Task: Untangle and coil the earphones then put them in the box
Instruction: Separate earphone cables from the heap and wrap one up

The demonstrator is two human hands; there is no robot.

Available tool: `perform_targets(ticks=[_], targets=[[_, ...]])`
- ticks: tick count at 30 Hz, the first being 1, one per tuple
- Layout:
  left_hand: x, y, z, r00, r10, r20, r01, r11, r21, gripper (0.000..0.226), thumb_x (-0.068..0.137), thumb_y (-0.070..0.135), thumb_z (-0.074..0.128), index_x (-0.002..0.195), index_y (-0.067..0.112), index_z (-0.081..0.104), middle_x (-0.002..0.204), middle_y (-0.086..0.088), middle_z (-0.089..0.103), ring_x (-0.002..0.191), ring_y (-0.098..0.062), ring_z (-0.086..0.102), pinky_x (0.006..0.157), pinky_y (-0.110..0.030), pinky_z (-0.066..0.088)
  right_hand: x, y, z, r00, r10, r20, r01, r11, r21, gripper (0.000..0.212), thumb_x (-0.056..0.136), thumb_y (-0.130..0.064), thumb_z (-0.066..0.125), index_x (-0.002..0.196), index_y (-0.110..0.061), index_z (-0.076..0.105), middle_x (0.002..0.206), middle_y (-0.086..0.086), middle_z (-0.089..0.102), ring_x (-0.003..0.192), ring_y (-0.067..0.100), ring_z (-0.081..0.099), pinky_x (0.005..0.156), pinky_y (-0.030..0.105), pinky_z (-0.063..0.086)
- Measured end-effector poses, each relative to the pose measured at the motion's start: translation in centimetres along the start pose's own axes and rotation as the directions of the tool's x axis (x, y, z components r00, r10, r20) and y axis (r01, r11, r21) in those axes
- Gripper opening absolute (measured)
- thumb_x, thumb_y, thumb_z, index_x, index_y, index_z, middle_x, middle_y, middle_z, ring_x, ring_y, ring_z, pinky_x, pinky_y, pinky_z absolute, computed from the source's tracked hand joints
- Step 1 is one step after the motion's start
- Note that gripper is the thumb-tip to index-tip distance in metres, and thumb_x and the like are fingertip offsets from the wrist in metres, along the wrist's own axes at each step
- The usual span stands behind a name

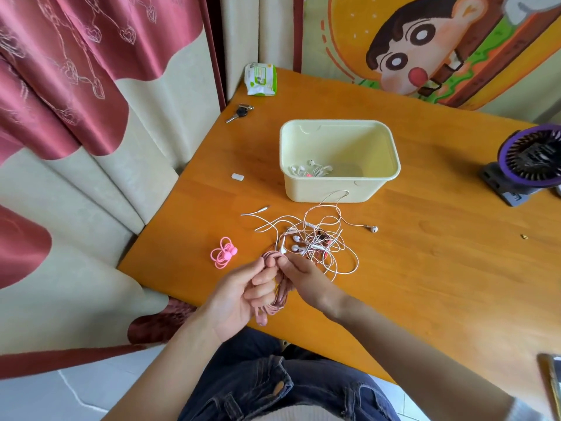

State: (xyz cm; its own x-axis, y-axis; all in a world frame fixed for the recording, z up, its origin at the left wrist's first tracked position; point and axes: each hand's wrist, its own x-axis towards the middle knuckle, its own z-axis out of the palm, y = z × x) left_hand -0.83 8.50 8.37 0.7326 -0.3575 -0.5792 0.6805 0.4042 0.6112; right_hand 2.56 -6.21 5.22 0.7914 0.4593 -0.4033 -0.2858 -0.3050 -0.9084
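Note:
A dusty-pink earphone cord (277, 300) is looped in a coil between my hands at the table's near edge. My left hand (243, 296) holds the coil with curled fingers. My right hand (299, 276) pinches its top. Just beyond lies a tangle of white earphones (315, 241) with some red cord in it. A cream box (338, 189) stands behind the tangle, with white earphones (309, 170) lying in its left corner. A coiled bright-pink earphone set (223, 253) rests to the left.
On the orange table (440, 253): keys (239, 112) and a wipes pack (261, 79) at the far left corner, a small white piece (237, 177), a purple fan (529, 161) at the right. Curtains hang to the left.

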Motion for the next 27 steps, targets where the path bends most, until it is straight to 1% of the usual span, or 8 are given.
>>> perform_targets(ticks=[2, 5, 8, 11, 14, 19, 23, 27], targets=[[0.0, 0.3, -0.5, 0.999, -0.023, -0.040, 0.027, 0.994, 0.110, 0.034, 0.089, 0.043, 0.042, 0.066, 0.020, 0.033, 0.050, 0.007, 0.016, 0.043, -0.008, 0.021, 0.044, -0.022, 0.022, 0.6, 0.2, 0.3, 0.999, -0.047, -0.003, 0.046, 0.990, -0.133, 0.027, 0.102, -0.026, 0.035, 0.087, -0.011, 0.053, 0.071, -0.008, 0.052, 0.065, 0.008, 0.047, 0.064, 0.019, 0.039], [0.0, 0.7, -1.5, 0.994, 0.021, -0.103, -0.003, 0.986, 0.167, 0.042, 0.093, 0.040, 0.039, 0.057, 0.017, 0.040, 0.047, 0.006, 0.019, 0.043, -0.010, 0.019, 0.044, -0.021, 0.019, 1.9, 0.1, 0.3, 0.995, -0.019, 0.101, 0.039, 0.979, -0.198, 0.025, 0.101, -0.028, 0.037, 0.088, -0.013, 0.053, 0.075, -0.007, 0.053, 0.070, 0.010, 0.050, 0.071, 0.024, 0.043], [0.0, 1.0, -3.3, 0.958, 0.108, -0.265, -0.024, 0.953, 0.301, 0.041, 0.099, 0.031, 0.036, 0.062, 0.014, 0.036, 0.045, 0.006, 0.023, 0.041, -0.009, 0.021, 0.040, -0.018, 0.018, 3.8, 0.2, -0.1, 0.973, 0.094, 0.209, -0.019, 0.941, -0.337, 0.031, 0.098, -0.035, 0.043, 0.119, -0.015, 0.050, 0.107, -0.002, 0.055, 0.099, 0.014, 0.051, 0.086, 0.029, 0.040], [-0.1, 1.5, -5.5, 0.887, 0.205, -0.414, 0.020, 0.878, 0.478, 0.029, 0.100, 0.032, 0.036, 0.077, 0.018, 0.046, 0.047, 0.011, 0.030, 0.041, -0.005, 0.024, 0.040, -0.020, 0.019, 6.2, 0.5, 0.2, 0.983, 0.139, 0.119, -0.060, 0.860, -0.507, 0.049, 0.096, -0.029, 0.050, 0.139, -0.013, 0.034, 0.136, 0.004, 0.047, 0.121, 0.020, 0.047, 0.095, 0.028, 0.038], [-0.1, 1.9, -6.9, 0.837, 0.293, -0.462, 0.032, 0.817, 0.576, 0.027, 0.101, 0.030, 0.035, 0.078, 0.017, 0.041, 0.057, 0.005, 0.029, 0.044, -0.006, 0.024, 0.043, -0.024, 0.019, 8.5, 0.3, 1.7, 0.995, 0.102, 0.007, -0.083, 0.842, -0.533, 0.048, 0.095, -0.019, 0.052, 0.138, -0.012, 0.033, 0.137, 0.009, 0.045, 0.119, 0.024, 0.049, 0.093, 0.029, 0.039], [0.2, 2.4, -8.5, 0.787, 0.367, -0.495, -0.013, 0.813, 0.582, 0.026, 0.102, 0.024, 0.034, 0.078, 0.012, 0.036, 0.058, 0.004, 0.028, 0.044, -0.007, 0.024, 0.045, -0.025, 0.020, 11.9, 0.6, 4.4, 0.991, 0.112, 0.075, -0.032, 0.734, -0.679, 0.056, 0.093, -0.012, 0.053, 0.143, -0.019, 0.028, 0.140, 0.011, 0.036, 0.123, 0.032, 0.046, 0.097, 0.042, 0.044], [0.4, 2.2, -9.7, 0.776, 0.380, -0.503, -0.040, 0.826, 0.563, 0.024, 0.102, 0.021, 0.033, 0.080, 0.012, 0.040, 0.059, 0.002, 0.027, 0.047, -0.010, 0.025, 0.046, -0.028, 0.022, 13.5, 1.4, 5.8, 0.983, 0.161, 0.093, -0.045, 0.692, -0.721, 0.060, 0.092, -0.015, 0.056, 0.144, -0.023, 0.026, 0.137, 0.012, 0.034, 0.122, 0.034, 0.046, 0.095, 0.040, 0.042], [0.7, 2.1, -10.8, 0.750, 0.402, -0.525, -0.056, 0.830, 0.555, 0.024, 0.101, 0.020, 0.036, 0.080, 0.012, 0.042, 0.057, 0.003, 0.027, 0.046, -0.010, 0.026, 0.044, -0.027, 0.024, 14.3, 1.7, 6.3, 0.984, 0.154, 0.092, -0.030, 0.646, -0.762, 0.050, 0.094, -0.026, 0.055, 0.139, -0.022, 0.034, 0.131, 0.013, 0.039, 0.113, 0.035, 0.053, 0.088, 0.041, 0.048]])
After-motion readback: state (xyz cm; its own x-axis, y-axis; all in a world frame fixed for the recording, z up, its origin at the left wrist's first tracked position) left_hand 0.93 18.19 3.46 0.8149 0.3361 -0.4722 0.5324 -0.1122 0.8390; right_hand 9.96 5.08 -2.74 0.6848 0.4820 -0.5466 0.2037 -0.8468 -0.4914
